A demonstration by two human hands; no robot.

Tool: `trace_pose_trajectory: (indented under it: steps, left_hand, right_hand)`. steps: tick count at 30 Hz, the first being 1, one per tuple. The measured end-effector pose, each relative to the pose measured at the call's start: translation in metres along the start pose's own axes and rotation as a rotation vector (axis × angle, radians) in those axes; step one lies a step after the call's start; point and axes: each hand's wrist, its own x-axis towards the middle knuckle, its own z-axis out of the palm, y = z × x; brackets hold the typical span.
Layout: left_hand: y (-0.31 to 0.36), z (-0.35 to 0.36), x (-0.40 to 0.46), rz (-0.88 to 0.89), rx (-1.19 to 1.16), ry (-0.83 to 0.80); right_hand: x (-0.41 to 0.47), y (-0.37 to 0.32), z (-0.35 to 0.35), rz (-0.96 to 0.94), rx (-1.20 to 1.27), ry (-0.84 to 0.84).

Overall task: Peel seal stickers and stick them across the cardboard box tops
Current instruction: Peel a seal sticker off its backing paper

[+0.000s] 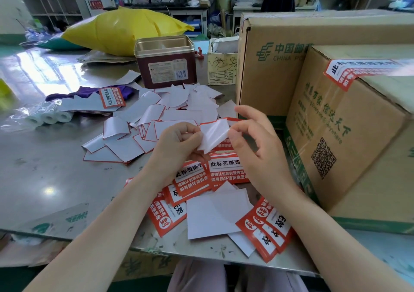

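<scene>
A: What is lying at centre frame?

B: The left hand (179,138) is pinching the white backing (214,135) of a seal sticker (226,145), fingers curled around its left edge. The right hand (253,135) is gripping the sticker's right edge between thumb and forefinger, other fingers loosely spread.

A: And the boxes?

B: The near cardboard box (349,139) is sitting at right on the bench (56,175), a red seal (349,72) already lying across its top edge. A larger box (273,76) is standing behind it.

A: Elsewhere?

B: Unpeeled stickers (266,226) are lying at lower centre; discarded backings (156,117) are piling up beyond the hands, before a tin (165,67).
</scene>
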Motion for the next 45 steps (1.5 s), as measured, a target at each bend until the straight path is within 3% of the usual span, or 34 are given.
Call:
trace_pose_trajectory:
  steps: [5, 9, 23, 32, 35, 39, 45]
  left_hand:
    - [0.001, -0.003, 0.000, 0.016, -0.050, 0.067]
    - [0.004, -0.004, -0.003, 0.070, 0.016, 0.114]
    - [-0.007, -0.008, 0.009, 0.135, 0.491, 0.409]
    - [-0.020, -0.013, 0.013, 0.091, 0.749, 0.454]
    - [-0.015, -0.009, 0.010, 0.283, 0.720, 0.488]
    - [-0.007, 0.002, 0.002, 0.644, 0.628, 0.305]
    - [-0.008, 0.004, 0.000, 0.732, 0.592, 0.245]
  right_hand:
    - [-0.001, -0.003, -0.002, 0.052, 0.127, -0.086]
    - [-0.002, -0.004, -0.004, 0.089, 0.177, -0.061]
    - [0.001, 0.005, -0.003, 0.068, 0.088, 0.176]
    - [0.001, 0.005, -0.004, 0.127, 0.022, 0.167]
    - [0.001, 0.006, -0.003, 0.146, -0.038, 0.157]
    - [0.001, 0.004, -0.001, 0.138, -0.103, 0.133]
    - [0.001, 0.004, 0.001, 0.137, -0.148, 0.107]
